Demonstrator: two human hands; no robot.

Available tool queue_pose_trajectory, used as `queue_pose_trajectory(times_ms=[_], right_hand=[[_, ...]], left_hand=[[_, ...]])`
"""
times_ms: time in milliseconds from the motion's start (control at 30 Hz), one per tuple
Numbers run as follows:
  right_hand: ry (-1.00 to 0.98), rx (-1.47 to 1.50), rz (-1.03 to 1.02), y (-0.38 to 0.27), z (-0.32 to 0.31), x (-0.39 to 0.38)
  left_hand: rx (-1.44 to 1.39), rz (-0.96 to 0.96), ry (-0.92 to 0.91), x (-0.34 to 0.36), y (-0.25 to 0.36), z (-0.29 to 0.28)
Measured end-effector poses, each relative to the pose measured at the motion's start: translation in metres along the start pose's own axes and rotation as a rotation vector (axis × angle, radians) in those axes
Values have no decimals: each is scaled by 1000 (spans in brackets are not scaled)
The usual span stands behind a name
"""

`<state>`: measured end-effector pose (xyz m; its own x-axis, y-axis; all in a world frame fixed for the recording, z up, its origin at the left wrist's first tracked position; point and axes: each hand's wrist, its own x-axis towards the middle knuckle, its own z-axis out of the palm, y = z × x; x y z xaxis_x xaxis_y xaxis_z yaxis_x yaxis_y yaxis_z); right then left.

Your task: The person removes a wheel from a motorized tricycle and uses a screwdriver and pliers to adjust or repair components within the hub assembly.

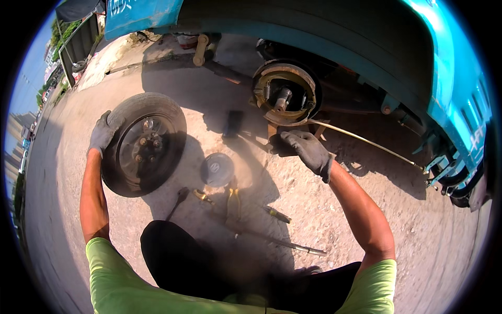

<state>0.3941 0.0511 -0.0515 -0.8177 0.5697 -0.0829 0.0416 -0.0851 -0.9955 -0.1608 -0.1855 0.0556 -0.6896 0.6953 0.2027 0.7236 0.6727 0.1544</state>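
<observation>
My left hand point(103, 132), in a grey work glove, grips the left edge of a dusty black wheel point(144, 145) with a bolted hub. To the right, my gloved right hand point(308, 153) hovers with loosely bent fingers, their tips dark in shadow; I see nothing held there. Just above it, under the vehicle, sits an exposed brake assembly point(285, 94) with curved shoes, springs and a central axle stub. On the ground between my hands lies a round grey cap point(217, 169). Yellow-handled pliers point(234, 203) lie closer to me.
Near my knees are a small yellow-handled tool point(203, 196), a dark tool point(179, 201), a yellow-and-black screwdriver point(277, 214) and a long metal bar point(293, 245). A blue vehicle body point(460, 68) overhangs the right and top. A thin rod point(366, 140) runs right from the brake.
</observation>
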Motion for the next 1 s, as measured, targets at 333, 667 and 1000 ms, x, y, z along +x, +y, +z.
queue_pose_trajectory(times_ms=[333, 667, 1000], right_hand=[[258, -53, -62, -36, 7, 1], [261, 158, -46, -39, 16, 7], [195, 146, -76, -43, 19, 4]], left_hand=[[112, -66, 59, 1, 44, 1], [227, -197, 97, -6, 97, 1], [238, -194, 103, 7, 89, 1]])
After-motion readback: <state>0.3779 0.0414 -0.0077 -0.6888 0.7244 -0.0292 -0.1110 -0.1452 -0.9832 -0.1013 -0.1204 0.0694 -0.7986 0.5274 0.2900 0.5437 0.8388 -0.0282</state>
